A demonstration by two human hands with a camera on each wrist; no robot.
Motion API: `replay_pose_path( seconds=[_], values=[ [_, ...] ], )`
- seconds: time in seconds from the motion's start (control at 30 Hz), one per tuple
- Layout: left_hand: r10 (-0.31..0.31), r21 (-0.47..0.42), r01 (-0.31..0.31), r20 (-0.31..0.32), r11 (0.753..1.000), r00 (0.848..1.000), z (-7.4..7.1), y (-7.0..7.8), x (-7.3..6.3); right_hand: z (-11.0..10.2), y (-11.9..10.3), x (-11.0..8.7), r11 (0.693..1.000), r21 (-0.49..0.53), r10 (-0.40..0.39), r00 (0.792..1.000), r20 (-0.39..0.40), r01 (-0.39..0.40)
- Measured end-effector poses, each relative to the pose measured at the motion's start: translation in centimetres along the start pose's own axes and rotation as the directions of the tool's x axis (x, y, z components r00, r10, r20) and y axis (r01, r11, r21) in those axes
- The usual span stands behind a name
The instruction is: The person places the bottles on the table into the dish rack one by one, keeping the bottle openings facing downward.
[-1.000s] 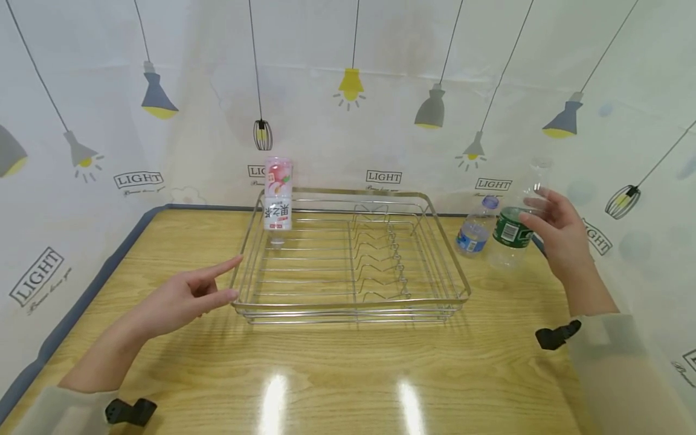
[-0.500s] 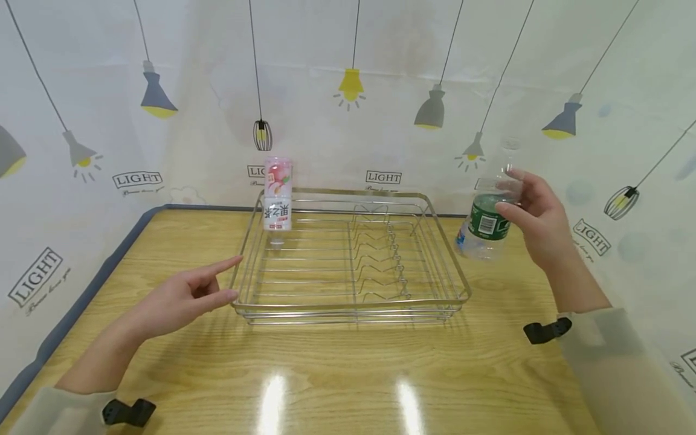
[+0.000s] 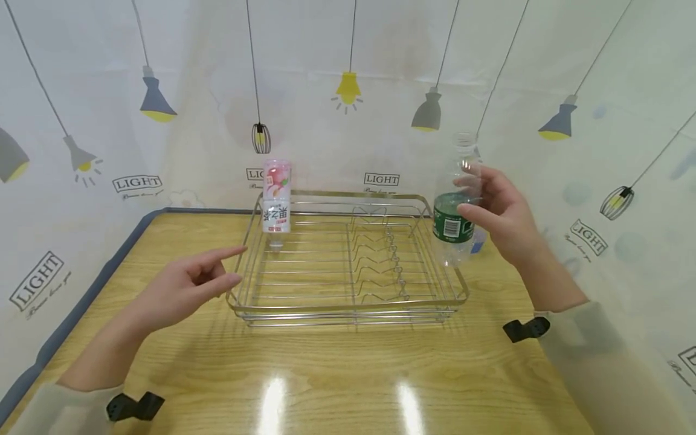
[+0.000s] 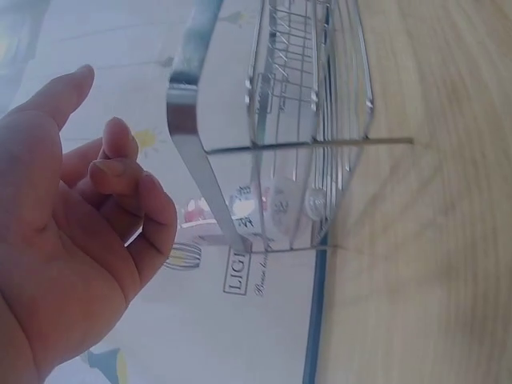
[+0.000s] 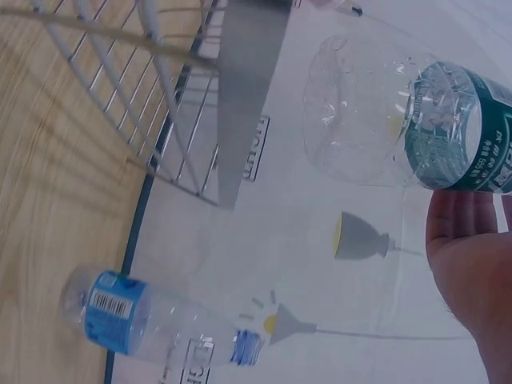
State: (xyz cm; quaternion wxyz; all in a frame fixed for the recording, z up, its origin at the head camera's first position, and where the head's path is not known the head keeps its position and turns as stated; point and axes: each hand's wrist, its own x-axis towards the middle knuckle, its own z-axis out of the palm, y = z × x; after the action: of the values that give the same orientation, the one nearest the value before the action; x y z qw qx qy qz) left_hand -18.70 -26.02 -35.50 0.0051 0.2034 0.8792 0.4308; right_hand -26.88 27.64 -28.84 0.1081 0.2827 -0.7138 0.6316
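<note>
My right hand (image 3: 502,211) grips a clear plastic bottle (image 3: 454,217) with a green label, thumb in front and fingers behind. The bottle is upright and uncapped, overlapping the right rim of the wire dish rack (image 3: 348,307). In the right wrist view its base is raised beside the rack's metal rim (image 5: 248,88). Just outside the rack's left rim is my left hand (image 3: 174,287), empty, with index finger and thumb extended and the other fingers loosely bent. A bottle with a pink and white peach label (image 3: 277,199) stands neck down in the rack's back left corner.
A small clear bottle with a blue label (image 5: 116,312) stands on the wooden table (image 3: 348,374) right of the rack; in the head view it is mostly hidden behind the held bottle. Wavy wire dividers (image 3: 375,266) line the rack's right part. A lamp-print cloth (image 3: 337,145) hangs behind.
My right hand has carried the green-labelled bottle leftward, from beyond the blue-labelled bottle to the rack's right rim. My left hand stays near the rack's left rim.
</note>
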Motion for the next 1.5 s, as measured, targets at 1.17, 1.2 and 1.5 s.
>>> replay_pose_path(
  seconds=[1.17,1.2,1.5],
  values=[
    [0.188,-0.148,-0.185,0.006,0.972,0.982,5.2,9.5,9.8,11.1,-0.5,1.8,0.993,-0.116,0.029,0.956,0.293,0.006],
    [0.181,-0.168,-0.178,0.000,0.969,0.984,5.3,9.6,9.9,11.3,-0.4,1.8,0.993,-0.122,0.031,0.954,0.297,0.006],
    [0.158,-0.356,-0.152,-0.013,0.922,0.987,5.5,10.2,10.6,12.0,-0.5,1.8,0.978,-0.207,0.066,0.939,0.338,0.006]
  ],
)
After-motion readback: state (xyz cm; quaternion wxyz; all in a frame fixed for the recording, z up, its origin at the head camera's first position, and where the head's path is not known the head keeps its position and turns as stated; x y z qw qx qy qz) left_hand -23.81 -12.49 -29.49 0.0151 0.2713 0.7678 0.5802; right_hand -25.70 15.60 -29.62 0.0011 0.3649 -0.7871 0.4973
